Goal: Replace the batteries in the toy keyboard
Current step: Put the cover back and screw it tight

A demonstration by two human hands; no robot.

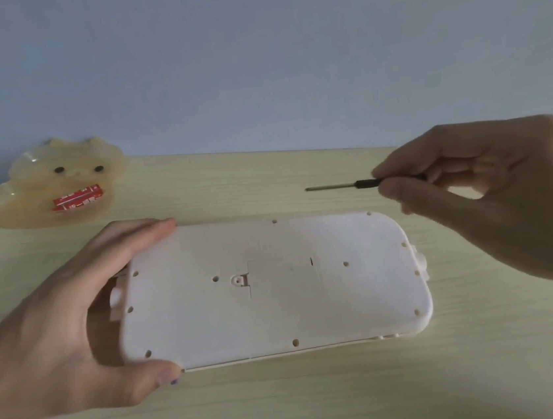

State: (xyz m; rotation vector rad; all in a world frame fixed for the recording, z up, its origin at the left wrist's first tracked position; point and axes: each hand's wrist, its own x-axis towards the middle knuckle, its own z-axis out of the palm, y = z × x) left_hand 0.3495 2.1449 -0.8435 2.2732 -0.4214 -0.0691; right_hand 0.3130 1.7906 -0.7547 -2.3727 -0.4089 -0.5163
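Desk (290, 407): pale wood, far edge at the wall; a wide strip shows nearest me.
Toy keyboard (280, 312): face down, mid-desk.
My left hand (58, 330): grips its left end, fingers on the far edge, thumb on the near edge.
My right hand (493, 191): pinches the screwdriver (334, 186), held level, tip pointing left, beyond the keyboard's far edge.
Bear-shaped tray (24, 189): far-left corner.
Batteries (77, 200): 2, red, in the tray.

Bare bench (290, 407) lies open before the keyboard (313, 301); the left hand (59, 337) blocks its left end, a bear-shaped dish (41, 187) the far-left corner.
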